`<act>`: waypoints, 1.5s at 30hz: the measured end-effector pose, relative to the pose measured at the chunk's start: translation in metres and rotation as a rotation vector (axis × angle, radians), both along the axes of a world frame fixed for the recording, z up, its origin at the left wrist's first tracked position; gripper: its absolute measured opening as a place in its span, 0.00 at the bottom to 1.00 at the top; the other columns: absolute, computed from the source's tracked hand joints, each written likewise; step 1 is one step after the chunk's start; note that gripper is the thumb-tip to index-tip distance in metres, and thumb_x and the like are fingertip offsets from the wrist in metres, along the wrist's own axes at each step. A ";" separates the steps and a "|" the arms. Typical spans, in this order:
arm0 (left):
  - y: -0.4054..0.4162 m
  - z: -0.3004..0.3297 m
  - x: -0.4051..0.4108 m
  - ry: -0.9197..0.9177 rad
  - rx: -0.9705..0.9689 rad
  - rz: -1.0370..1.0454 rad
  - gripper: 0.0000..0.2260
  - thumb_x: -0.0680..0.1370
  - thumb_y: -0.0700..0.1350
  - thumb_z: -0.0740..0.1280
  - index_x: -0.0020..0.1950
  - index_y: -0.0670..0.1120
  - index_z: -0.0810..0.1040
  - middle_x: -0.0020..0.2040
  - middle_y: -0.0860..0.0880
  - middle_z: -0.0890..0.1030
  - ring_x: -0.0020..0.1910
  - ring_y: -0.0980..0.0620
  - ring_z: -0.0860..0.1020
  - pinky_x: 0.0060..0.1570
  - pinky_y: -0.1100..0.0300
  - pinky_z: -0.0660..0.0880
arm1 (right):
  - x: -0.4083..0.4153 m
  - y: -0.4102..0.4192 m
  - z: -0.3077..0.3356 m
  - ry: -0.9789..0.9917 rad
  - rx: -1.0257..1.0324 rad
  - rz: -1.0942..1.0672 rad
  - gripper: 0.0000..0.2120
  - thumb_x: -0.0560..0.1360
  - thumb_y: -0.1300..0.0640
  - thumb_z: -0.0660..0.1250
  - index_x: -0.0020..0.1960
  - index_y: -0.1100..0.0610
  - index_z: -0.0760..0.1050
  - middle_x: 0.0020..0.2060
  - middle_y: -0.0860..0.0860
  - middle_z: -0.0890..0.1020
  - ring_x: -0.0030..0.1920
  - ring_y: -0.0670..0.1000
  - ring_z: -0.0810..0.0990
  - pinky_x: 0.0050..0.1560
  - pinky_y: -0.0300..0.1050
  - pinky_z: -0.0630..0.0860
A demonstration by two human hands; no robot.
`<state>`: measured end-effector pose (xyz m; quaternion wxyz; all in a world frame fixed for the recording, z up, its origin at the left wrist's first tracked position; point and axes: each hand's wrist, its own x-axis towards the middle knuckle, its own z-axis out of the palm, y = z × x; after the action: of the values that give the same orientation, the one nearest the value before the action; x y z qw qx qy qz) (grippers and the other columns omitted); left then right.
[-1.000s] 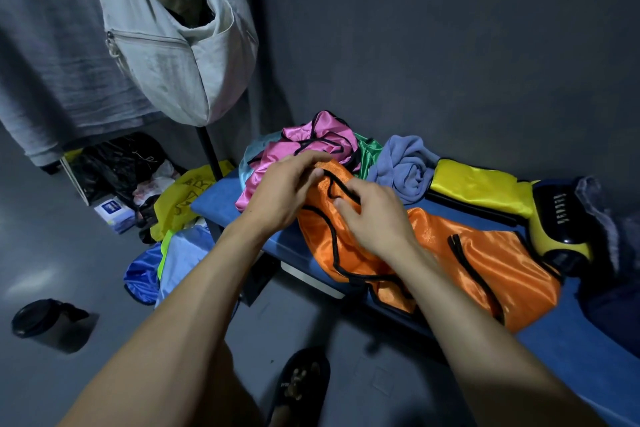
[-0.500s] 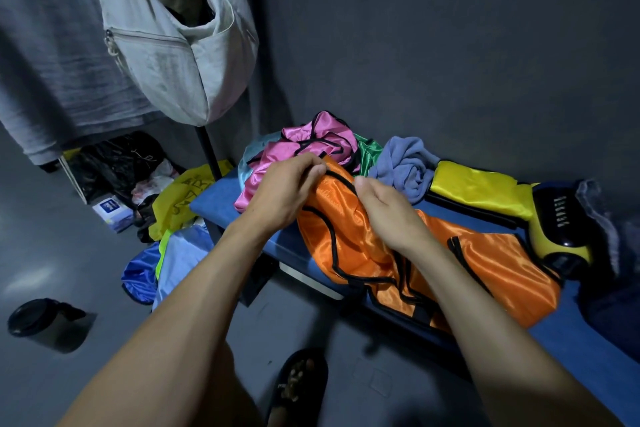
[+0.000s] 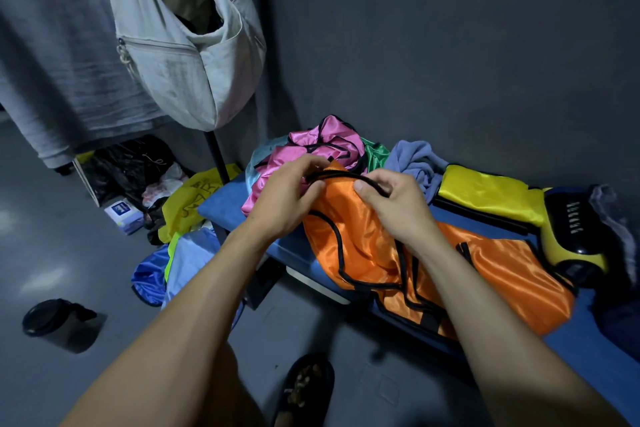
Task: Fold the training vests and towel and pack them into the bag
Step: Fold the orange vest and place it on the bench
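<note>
1. Blue bench (image 3: 221, 210): one, bearing the whole pile against the wall.
2. Pale bag (image 3: 194, 55): one, hanging well apart to the left, mouth open.
3. Orange vest (image 3: 485, 267): one, spread across the bench, its near hem drooping over the edge. Risk: the slippery fabric could slide floorward if the grip loosens.
4. Yellow vest (image 3: 485, 194): one, lying flat just behind the orange one.
5. Pink vest (image 3: 304, 149): one, crumpled; a green vest (image 3: 377, 154) shows behind it. Risk: black trims may tangle when lifted.
6. Towel (image 3: 415, 158): one, grey-blue, bunched.
7. Left hand (image 3: 287, 194): pinches the orange vest's black-trimmed top edge.
8. Right hand (image 3: 394, 201): pinches the same edge, near the left.
</note>
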<state>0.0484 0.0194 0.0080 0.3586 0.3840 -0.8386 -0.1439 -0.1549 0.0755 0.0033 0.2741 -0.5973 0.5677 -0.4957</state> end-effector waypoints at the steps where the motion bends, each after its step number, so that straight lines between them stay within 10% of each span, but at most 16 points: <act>1: -0.001 0.000 0.000 0.004 -0.015 0.007 0.13 0.82 0.42 0.68 0.66 0.48 0.78 0.59 0.54 0.80 0.58 0.55 0.77 0.59 0.59 0.73 | 0.000 0.001 0.001 -0.013 0.006 0.014 0.06 0.80 0.55 0.70 0.45 0.49 0.81 0.39 0.45 0.85 0.42 0.40 0.83 0.44 0.35 0.75; 15: -0.009 -0.004 -0.008 -0.002 0.006 -0.108 0.10 0.85 0.43 0.62 0.63 0.50 0.80 0.56 0.56 0.80 0.58 0.51 0.71 0.59 0.55 0.67 | 0.001 0.003 0.006 -0.022 0.049 0.062 0.05 0.80 0.50 0.70 0.49 0.48 0.83 0.41 0.46 0.86 0.42 0.43 0.84 0.42 0.35 0.78; 21: -0.006 0.003 -0.002 0.209 -0.181 0.088 0.06 0.81 0.39 0.67 0.56 0.48 0.80 0.52 0.55 0.79 0.50 0.55 0.75 0.51 0.62 0.71 | -0.003 -0.009 0.003 -0.100 0.082 -0.206 0.23 0.82 0.51 0.67 0.31 0.52 0.65 0.22 0.43 0.64 0.25 0.46 0.63 0.29 0.43 0.59; 27: -0.008 -0.028 0.004 -0.368 0.225 -0.295 0.14 0.81 0.35 0.65 0.62 0.49 0.81 0.63 0.54 0.79 0.63 0.56 0.76 0.66 0.56 0.72 | -0.012 -0.017 0.000 -0.290 0.114 -0.309 0.23 0.83 0.49 0.64 0.32 0.51 0.59 0.29 0.52 0.61 0.31 0.54 0.61 0.34 0.49 0.58; 33: -0.012 -0.051 -0.010 -0.593 0.064 -0.274 0.19 0.81 0.41 0.65 0.70 0.57 0.75 0.68 0.56 0.75 0.61 0.52 0.70 0.60 0.55 0.71 | -0.010 -0.014 0.002 -0.290 0.107 -0.277 0.21 0.81 0.47 0.65 0.32 0.51 0.62 0.33 0.55 0.66 0.34 0.55 0.64 0.37 0.52 0.61; 45: -0.012 -0.029 0.034 -0.336 0.134 -0.319 0.06 0.75 0.48 0.77 0.48 0.52 0.83 0.47 0.60 0.81 0.49 0.59 0.74 0.50 0.63 0.71 | -0.015 -0.006 0.002 -0.272 0.052 -0.264 0.24 0.82 0.50 0.65 0.31 0.50 0.59 0.28 0.51 0.60 0.29 0.50 0.59 0.35 0.49 0.56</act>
<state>0.0821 0.0071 -0.0206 0.1604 0.2880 -0.9252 -0.1882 -0.1700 0.0691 0.0056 0.2962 -0.4378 0.6115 -0.5888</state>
